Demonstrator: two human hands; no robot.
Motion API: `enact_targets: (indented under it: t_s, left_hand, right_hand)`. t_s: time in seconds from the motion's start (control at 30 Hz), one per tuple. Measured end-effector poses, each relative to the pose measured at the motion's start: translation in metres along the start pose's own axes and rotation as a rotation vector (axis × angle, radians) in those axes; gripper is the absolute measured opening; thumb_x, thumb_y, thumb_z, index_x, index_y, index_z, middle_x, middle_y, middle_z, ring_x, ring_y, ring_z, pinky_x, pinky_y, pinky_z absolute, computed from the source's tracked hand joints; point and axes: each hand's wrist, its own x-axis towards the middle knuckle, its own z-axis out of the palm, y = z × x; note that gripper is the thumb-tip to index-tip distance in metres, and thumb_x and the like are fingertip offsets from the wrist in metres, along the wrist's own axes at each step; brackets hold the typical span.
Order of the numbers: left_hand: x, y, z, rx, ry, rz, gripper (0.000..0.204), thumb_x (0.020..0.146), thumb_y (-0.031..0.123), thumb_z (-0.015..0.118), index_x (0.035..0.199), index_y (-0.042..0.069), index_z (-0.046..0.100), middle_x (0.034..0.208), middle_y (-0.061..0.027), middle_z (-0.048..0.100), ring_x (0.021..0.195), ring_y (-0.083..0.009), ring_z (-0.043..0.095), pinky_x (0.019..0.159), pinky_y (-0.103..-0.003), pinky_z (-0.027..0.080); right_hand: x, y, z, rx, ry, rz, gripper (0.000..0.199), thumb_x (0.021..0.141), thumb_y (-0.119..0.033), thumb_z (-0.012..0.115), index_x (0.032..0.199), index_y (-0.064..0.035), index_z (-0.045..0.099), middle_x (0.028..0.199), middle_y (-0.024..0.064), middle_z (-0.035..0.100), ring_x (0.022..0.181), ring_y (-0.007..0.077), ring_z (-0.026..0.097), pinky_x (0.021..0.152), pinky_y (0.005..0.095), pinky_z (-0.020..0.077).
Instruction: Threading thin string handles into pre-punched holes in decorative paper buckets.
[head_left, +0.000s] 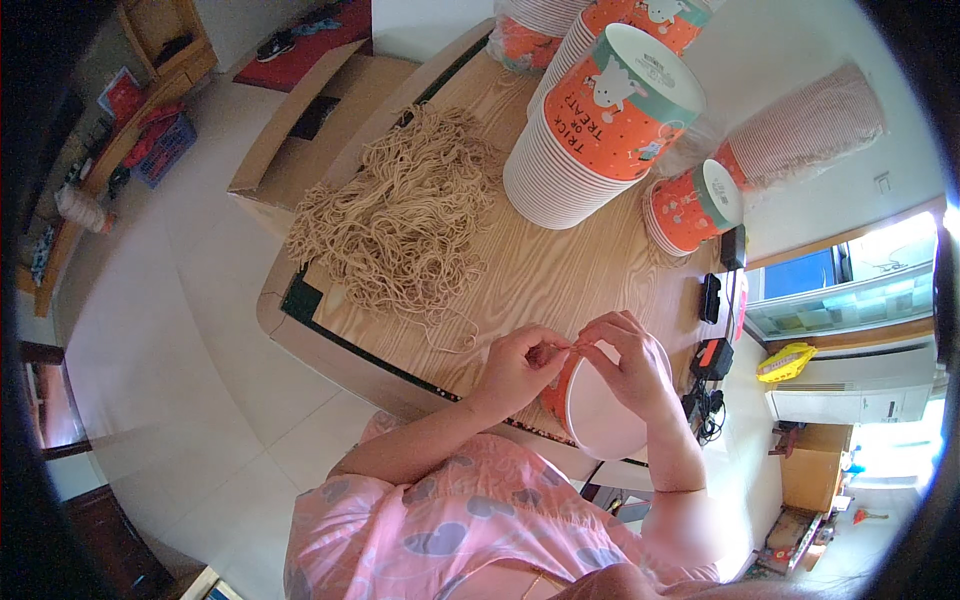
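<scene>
Pale wood grain runs in streaks across the desk (560, 270), its finish smooth with a low sheen. And look at that heap of beige twisted cord (400, 215): matt, fibrous, rough all over! The tall stack of orange-and-green printed paper buckets (610, 120) looks smooth, with a soft shine; the round white-lined orange paper bucket (605, 410) shows a plain, smooth inside. Clear, crinkled plastic glints over the long wrapped stack (810, 120). Over to the open brown cardboard box (285, 150), dull and matt, while the pink patterned cloth garment (460, 520) falls in soft folds.
</scene>
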Motion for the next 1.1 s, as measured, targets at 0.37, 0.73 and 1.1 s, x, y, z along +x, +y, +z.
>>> enact_targets:
  t_s: [0.37, 0.73, 1.1]
  left_hand:
    - [0.0019, 0.0011, 0.0034, 0.091, 0.064, 0.188, 0.011, 0.078, 0.003, 0.068, 0.087, 0.005, 0.062, 0.068, -0.0015, 0.053, 0.055, -0.008, 0.049, 0.05, -0.023, 0.04]
    - [-0.0002, 0.0015, 0.0002, 0.275, 0.049, 0.386, 0.018, 0.075, 0.006, 0.072, 0.09, 0.009, 0.062, 0.072, -0.0051, 0.053, 0.057, -0.0178, 0.054, 0.051, -0.029, 0.044]
    - [0.0005, -0.0022, 0.0008, 0.45, 0.046, 0.479, 0.016, 0.08, 0.012, 0.067, 0.094, 0.011, 0.061, 0.077, -0.0053, 0.053, 0.067, -0.023, 0.059, 0.056, -0.035, 0.049]
  right_hand:
    - [0.0024, 0.0045, -0.0029, 0.105, -0.071, 0.01, 0.012, 0.079, -0.011, 0.066, 0.088, -0.0033, 0.065, 0.091, 0.0084, 0.064, 0.09, 0.0254, 0.061, 0.079, 0.0337, 0.0475]
    - [0.0035, 0.0067, -0.0045, 0.128, -0.101, 0.024, 0.012, 0.081, -0.011, 0.064, 0.09, -0.003, 0.066, 0.093, 0.009, 0.063, 0.092, 0.0255, 0.06, 0.081, 0.0331, 0.0468]
    - [0.0051, 0.0093, -0.0041, 0.135, -0.125, 0.02, 0.012, 0.081, -0.01, 0.063, 0.09, -0.003, 0.066, 0.092, 0.0092, 0.063, 0.091, 0.0254, 0.06, 0.08, 0.0329, 0.0469]
